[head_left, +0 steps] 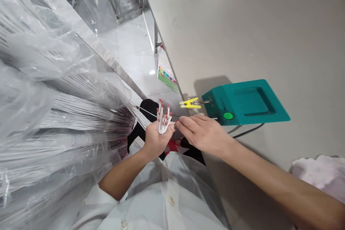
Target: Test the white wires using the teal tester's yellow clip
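My left hand (157, 141) is closed round a bundle of thin white wires (162, 124) whose upper ends are reddish. Close beside it, my right hand (206, 133) has its fingers pressed together at the end of a single wire that sticks out sideways from the bundle; its tip is mostly hidden by the fingers. Just beyond the right hand, a yellow clip (191, 104) is mounted on a metal rod at the side of a teal box (249, 102) with a lit green button (228, 115).
Long white wires (83, 111) under clear plastic sheeting (24, 68) fill the left side. The grey table (256, 32) spans the right, with a pale cloth (318, 172) near its edge. A black cable (249, 131) leaves the box. A wheeled metal rack (114, 0) stands beyond the floor gap.
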A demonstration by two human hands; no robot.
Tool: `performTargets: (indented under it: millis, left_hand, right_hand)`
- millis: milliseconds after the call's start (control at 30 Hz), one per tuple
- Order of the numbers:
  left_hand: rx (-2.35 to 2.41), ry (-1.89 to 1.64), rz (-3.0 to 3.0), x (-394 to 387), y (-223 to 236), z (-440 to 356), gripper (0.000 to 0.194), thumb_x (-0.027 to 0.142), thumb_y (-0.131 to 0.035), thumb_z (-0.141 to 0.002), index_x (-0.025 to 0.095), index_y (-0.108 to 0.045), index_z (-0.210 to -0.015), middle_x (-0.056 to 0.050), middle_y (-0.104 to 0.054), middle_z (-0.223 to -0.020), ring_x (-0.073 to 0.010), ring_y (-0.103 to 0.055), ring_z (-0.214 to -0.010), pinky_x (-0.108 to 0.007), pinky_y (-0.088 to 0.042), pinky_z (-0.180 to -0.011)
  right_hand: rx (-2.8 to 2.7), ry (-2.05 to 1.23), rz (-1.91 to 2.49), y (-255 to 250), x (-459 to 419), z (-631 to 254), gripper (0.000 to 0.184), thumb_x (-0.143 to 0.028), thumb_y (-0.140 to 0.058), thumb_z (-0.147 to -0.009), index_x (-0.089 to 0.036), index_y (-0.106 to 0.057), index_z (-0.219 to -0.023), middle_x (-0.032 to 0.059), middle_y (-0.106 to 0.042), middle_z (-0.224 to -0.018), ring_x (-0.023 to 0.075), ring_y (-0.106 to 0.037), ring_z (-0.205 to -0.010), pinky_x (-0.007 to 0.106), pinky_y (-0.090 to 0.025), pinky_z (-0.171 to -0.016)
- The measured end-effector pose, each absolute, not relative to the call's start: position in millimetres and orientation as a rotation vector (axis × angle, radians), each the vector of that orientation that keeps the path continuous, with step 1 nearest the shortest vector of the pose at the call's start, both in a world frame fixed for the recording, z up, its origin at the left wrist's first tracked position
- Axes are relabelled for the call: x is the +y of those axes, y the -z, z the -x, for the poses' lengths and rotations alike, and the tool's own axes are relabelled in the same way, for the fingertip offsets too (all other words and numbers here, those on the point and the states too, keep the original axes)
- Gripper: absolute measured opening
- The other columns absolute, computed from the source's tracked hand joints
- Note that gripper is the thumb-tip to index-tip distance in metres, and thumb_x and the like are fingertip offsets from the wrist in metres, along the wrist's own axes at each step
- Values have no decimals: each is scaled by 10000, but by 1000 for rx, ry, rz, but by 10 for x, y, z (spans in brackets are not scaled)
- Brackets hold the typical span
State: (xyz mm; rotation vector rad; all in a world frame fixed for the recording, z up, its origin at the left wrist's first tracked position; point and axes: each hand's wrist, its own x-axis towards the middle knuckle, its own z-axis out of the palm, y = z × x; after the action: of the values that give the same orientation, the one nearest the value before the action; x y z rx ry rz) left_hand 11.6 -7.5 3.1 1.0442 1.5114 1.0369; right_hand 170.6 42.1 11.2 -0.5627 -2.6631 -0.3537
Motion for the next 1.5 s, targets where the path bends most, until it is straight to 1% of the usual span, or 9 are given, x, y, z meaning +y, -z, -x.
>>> performTargets:
  millis: [133,433,533,733,800,967,1067,1200,1500]
  left_hand:
    - [1606,-1077,-954,-30,-62,-99,216,303,-610,-747,113,-708,-774,-9,-604,-569,-78,-445,-473,-214,-368,-478]
    - [1483,-1024,-1131,-34,-101,-91,201,301,-608,-765,138,-724,-752,20,-545,-510,-64,-393,-440,-215,-353,-475]
    - [1468,-992,-1163,-36,-116,-67,184,292,-610,-762,143,-717,-750,36,-482,-474,-76,-394,-454,-220,-359,-490]
    - [1466,-962,-1231,-47,-115,-41,211,284,-571,-789,152,-689,-674,16,-511,-522,-108,-451,-543,-237,-398,-576]
    - [1489,-985,-1218,-51,-94,-51,208,291,-576,-783,154,-694,-681,9,-539,-545,-114,-472,-555,-240,-404,-582]
    - [1579,-1018,-1084,-45,-55,-56,179,286,-607,-753,147,-720,-764,30,-517,-502,-88,-426,-471,-222,-363,-490]
    - [1571,-1007,-1100,-37,-71,-52,173,279,-611,-753,144,-719,-759,32,-509,-490,-81,-422,-451,-218,-349,-465]
    - [1537,-994,-1179,-34,-104,-54,187,291,-614,-754,137,-717,-787,27,-530,-496,-84,-442,-452,-228,-387,-503]
    - [1485,-834,-1062,27,-15,-28,172,286,-648,-709,119,-675,-742,-5,-610,-548,-94,-525,-455,-211,-426,-459]
  right_hand:
    - [-2666,74,599,-102,325,-1803,184,-85,-460,-833,-156,-629,-833,63,-660,-823,138,-556,-612,294,-420,-583]
    - [-1818,-1144,1161,-83,302,-1595,148,-296,-547,-851,-207,-662,-878,41,-678,-824,150,-634,-728,270,-521,-626]
    - [-1881,-993,1085,-50,328,-1565,150,-234,-537,-853,-195,-672,-801,36,-677,-769,128,-631,-679,234,-502,-593]
    - [-2392,-75,904,-87,345,-1584,191,-169,-498,-829,-157,-651,-717,66,-674,-713,144,-600,-601,263,-418,-544]
    - [-2427,-182,1012,-123,338,-1583,223,-178,-465,-837,-157,-630,-688,60,-659,-697,133,-577,-571,258,-392,-518]
    - [-2209,-1134,1369,-154,312,-1629,280,-216,-459,-827,-199,-529,-556,-35,-543,-477,110,-507,-446,225,-353,-416]
    - [-1979,-1145,1383,-141,302,-1638,214,-284,-466,-857,-201,-601,-713,-15,-624,-605,126,-561,-522,240,-418,-466]
    - [-1962,-940,1129,-103,306,-1607,153,-259,-515,-856,-184,-648,-863,40,-680,-799,134,-620,-685,244,-492,-596]
    - [-2545,87,947,-216,383,-1744,178,-173,-500,-818,-171,-626,-693,42,-660,-686,148,-583,-594,282,-374,-535]
